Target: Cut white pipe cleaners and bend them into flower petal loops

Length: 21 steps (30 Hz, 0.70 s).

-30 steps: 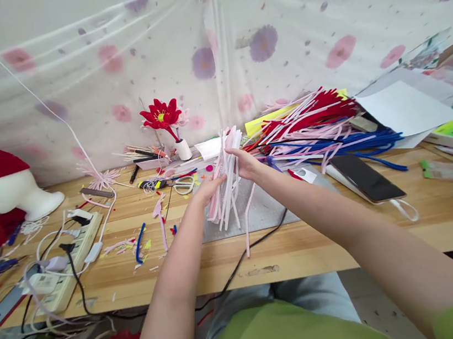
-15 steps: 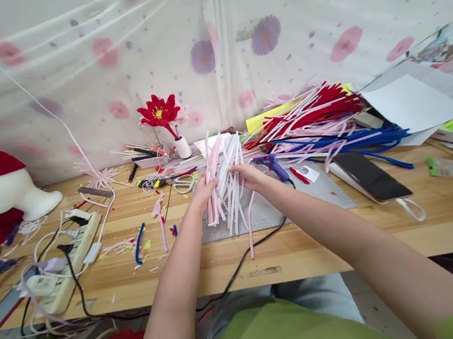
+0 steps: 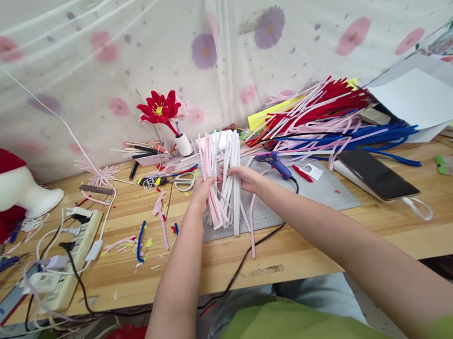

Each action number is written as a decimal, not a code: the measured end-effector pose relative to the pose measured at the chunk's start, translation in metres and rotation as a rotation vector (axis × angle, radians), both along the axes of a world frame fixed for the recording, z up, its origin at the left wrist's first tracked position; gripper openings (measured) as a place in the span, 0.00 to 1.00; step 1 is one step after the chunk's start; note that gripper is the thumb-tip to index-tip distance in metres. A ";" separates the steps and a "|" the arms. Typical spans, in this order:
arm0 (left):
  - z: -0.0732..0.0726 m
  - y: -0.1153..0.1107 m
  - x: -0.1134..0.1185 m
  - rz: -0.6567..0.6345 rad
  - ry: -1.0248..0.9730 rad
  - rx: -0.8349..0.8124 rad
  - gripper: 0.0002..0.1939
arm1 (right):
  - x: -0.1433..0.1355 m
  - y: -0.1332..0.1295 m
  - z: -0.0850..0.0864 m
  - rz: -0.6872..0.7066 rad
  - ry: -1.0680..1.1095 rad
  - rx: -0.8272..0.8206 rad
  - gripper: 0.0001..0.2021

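In my fingers, the thin fuzzy stems are pale pink at left and white at right. Far from me, the petalled fuzzy flower is red with a yellow centre; the hanging sheet is white, patterned with pink and purple blooms. My shirt is plain green.

left arm: bare, reaches forward | right arm: bare, slants in from the side | left hand: curled, gripping | right hand: bent inward, gripping | 2 hands: out in front, close together
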<state>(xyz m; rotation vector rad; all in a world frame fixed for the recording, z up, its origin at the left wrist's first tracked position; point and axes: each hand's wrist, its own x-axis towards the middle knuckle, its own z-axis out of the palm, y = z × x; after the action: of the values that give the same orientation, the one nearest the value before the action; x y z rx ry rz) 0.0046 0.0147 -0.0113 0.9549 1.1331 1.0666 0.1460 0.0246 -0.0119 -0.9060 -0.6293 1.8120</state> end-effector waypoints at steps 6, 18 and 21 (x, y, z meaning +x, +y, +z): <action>-0.004 0.002 0.000 0.036 0.031 0.029 0.13 | -0.003 0.001 0.003 0.020 0.001 0.024 0.12; 0.006 0.000 0.000 0.035 0.155 0.096 0.11 | -0.020 0.007 0.008 0.020 -0.128 0.060 0.10; 0.003 0.005 -0.007 0.145 0.184 0.135 0.07 | -0.020 0.008 0.012 -0.081 -0.154 0.032 0.09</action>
<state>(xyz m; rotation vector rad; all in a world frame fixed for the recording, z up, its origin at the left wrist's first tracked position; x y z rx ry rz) -0.0024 0.0192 -0.0080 1.1086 1.3098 1.2032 0.1261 0.0321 0.0005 -1.0412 -0.7061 1.6664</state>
